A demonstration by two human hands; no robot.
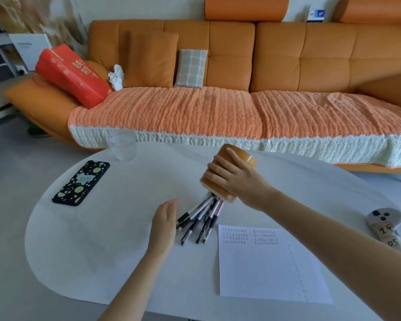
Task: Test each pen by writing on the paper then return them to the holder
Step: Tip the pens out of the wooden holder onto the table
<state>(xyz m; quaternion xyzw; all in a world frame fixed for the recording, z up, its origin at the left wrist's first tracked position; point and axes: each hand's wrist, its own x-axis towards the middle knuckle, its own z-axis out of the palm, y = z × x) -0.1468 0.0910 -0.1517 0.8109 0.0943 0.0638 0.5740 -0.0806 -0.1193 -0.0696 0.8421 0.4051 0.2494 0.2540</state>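
Clearly the task is at its start: the right hand (232, 181) has its grip closed around the holder (227, 172), tipped mouth-down above the middle of the worktop (102, 251), and the pens (202, 218) are sliding out in a bundle, tips already on the surface, caps or ends still inside the mouth. The paper (264, 269) lies toward the near right edge, just right of the pens; it carries printed rows near its top and a column of marks down its right side, but whether any of those come from these pens I cannot tell. So, by my reading, no pen is tested yet; all the writing and every return to the holder are left.

The left hand (164, 221) stands open, palm turned toward the pens, touching or nearly touching the leftmost one, holding nothing. The pens sit between the two hands, directly below the right grip.
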